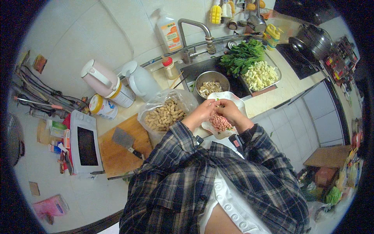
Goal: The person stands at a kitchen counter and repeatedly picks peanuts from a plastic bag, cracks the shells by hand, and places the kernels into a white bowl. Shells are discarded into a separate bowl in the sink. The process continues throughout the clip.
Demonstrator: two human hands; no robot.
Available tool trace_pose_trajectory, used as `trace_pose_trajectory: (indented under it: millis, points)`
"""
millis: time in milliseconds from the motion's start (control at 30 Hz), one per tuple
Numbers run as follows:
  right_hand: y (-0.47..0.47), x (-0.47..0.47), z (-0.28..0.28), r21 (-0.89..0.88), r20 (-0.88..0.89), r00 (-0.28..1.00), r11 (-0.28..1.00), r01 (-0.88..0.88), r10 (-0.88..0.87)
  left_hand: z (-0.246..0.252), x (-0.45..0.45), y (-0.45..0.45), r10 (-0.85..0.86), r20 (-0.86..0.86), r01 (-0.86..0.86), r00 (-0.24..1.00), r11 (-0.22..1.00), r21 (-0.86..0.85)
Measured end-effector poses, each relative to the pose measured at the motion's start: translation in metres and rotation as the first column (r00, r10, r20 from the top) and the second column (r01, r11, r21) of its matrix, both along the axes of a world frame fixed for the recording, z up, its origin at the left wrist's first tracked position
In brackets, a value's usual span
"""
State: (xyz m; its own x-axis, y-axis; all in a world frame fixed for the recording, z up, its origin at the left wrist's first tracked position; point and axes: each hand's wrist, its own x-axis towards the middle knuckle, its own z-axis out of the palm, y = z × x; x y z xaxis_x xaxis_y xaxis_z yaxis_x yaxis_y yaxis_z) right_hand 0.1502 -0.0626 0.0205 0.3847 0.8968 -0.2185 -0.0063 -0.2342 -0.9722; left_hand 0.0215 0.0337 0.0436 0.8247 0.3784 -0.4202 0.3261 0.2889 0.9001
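My left hand [203, 113] and my right hand [230, 110] meet at the fingertips above a white scalloped dish [240, 103]. Their fingers are curled together, and whatever may be between them is too small and hidden to make out. Pink shelled peanuts [221, 122] lie in the dish just below the hands. To the left, an open clear plastic bag [190, 100] holds unshelled peanuts [165, 115]. Beyond my hands a metal bowl [225, 80] in the sink contains what look like empty peanut shells [209, 88].
Leafy greens [244, 55] and a tray [280, 74] of pale chopped pieces sit over the sink [201, 65] under a faucet [194, 22]. A cleaver [124, 138] rests on a wooden cutting board [112, 158]. Kettles, tins and a microwave [87, 146] stand left; a pot [317, 41] stands right.
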Motion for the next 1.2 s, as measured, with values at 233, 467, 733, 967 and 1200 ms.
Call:
trace_pose_trajectory:
  millis: [233, 467, 733, 967, 1200]
  points:
    - [0.051, 0.015, -0.001, 0.038, -0.069, 0.996, 0.998, 0.059, -0.057, 0.018, -0.04, 0.015, 0.234, 0.031, -0.227, 0.972, 0.962, -0.151]
    - [0.086, 0.033, -0.006, 0.082, 0.173, 0.958, 0.973, 0.217, -0.228, 0.031, -0.087, 0.032, 0.386, 0.072, -0.345, 0.92, 0.882, -0.32]
    - [0.046, -0.049, 0.028, 0.259, 0.264, 0.959, 0.951, -0.171, 0.101, 0.023, -0.072, 0.03, 0.371, 0.189, -0.292, 0.909, 0.892, -0.345]
    - [0.024, -0.054, 0.049, 0.237, 0.42, 0.907, 0.962, -0.137, 0.026, 0.02, -0.045, 0.015, 0.264, 0.228, -0.213, 0.937, 0.951, -0.225]
    - [0.011, -0.042, 0.039, 0.094, 0.207, 0.977, 0.992, -0.078, 0.058, 0.012, -0.027, 0.009, 0.17, 0.222, -0.163, 0.96, 0.985, -0.048]
